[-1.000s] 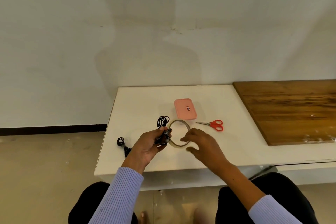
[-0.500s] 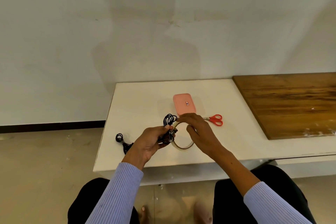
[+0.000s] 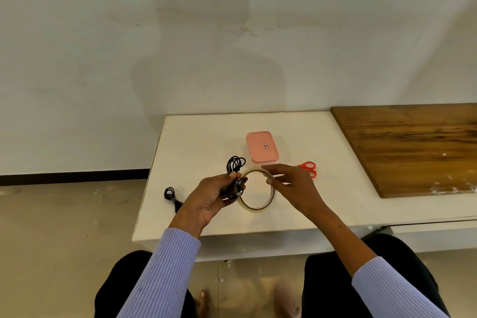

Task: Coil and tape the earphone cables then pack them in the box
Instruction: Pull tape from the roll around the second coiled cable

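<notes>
Judging by its limp loops, the coiled cable is light and springy; it is gripped at its waist by the left hand above the table, while the tape roll is pinched by the right hand.

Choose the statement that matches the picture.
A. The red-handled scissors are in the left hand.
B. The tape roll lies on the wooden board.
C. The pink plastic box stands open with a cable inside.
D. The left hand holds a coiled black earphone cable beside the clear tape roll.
D: the left hand grips the coiled black earphone cable against the clear tape roll, while the right hand pinches the roll's rim.
</notes>
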